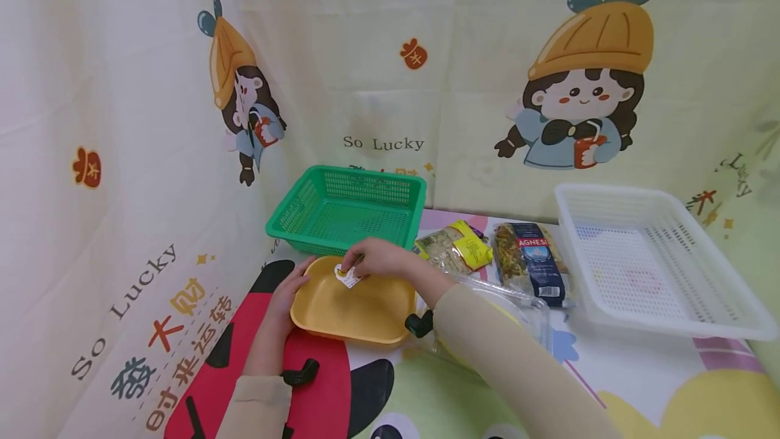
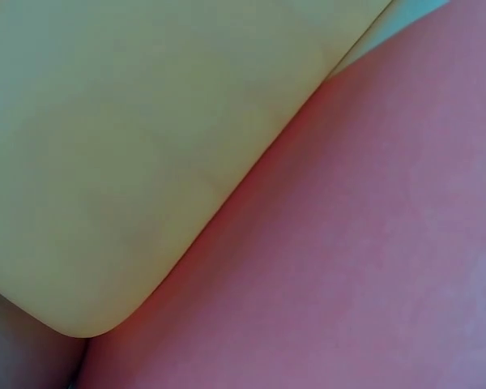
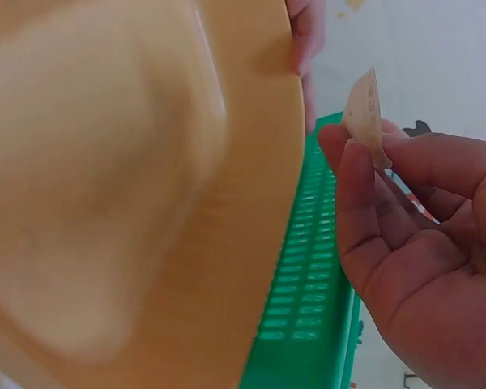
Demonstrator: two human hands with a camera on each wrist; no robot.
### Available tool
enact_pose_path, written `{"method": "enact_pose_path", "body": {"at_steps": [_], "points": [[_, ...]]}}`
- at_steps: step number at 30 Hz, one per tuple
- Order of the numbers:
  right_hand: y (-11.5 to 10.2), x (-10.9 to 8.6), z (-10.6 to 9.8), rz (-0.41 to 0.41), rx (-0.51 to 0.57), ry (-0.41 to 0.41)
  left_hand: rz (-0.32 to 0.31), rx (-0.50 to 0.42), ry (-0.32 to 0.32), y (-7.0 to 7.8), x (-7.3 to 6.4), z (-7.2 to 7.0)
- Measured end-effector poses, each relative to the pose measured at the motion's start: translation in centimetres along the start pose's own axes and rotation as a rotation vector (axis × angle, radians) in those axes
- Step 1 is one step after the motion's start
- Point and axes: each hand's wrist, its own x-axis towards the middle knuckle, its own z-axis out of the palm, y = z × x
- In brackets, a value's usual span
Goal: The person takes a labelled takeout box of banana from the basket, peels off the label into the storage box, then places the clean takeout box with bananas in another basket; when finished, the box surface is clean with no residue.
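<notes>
A shallow yellow plastic basin (image 1: 359, 314) sits in front of the green basket in the head view, its inside bare. My left hand (image 1: 285, 298) holds it by the left rim, fingers along the edge; they also show at the rim in the right wrist view. The basin's smooth outer wall (image 2: 130, 162) fills much of the left wrist view. Over the basin's far side, my right hand (image 1: 380, 257) pinches a small white paper sticker (image 1: 347, 277) with a yellow mark. In the right wrist view the sticker (image 3: 363, 117) stands up, bent, between thumb and fingertips.
Behind the basin stands a green mesh basket (image 1: 347, 222). To the right lie a yellow-labelled food bag (image 1: 457, 247), an Agnesi pasta bag (image 1: 533, 263) and a clear plastic package (image 1: 539, 320), partly under my right sleeve. A white basket (image 1: 664, 324) stands at far right. Printed curtains hang behind.
</notes>
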Motion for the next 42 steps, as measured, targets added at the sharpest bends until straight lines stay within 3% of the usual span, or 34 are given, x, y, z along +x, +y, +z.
{"method": "enact_pose_path", "body": {"at_steps": [8,16,33,42], "points": [[-0.2,1.5,0.4,0.002,-0.065,-0.053,0.011,-0.021,0.0,0.1,-0.1,0.1],[-0.2,3.0,1.8,-0.021,-0.215,-0.142,0.028,-0.037,-0.02,-0.1,0.0,-0.2],[1.6,5.2,4.5,0.003,-0.358,-0.162,0.001,-0.069,-0.042,-0.2,0.2,-0.1],[2.3,5.8,5.1,0.018,-0.358,-0.161,0.001,-0.071,-0.035,-0.2,0.4,-0.5]]}}
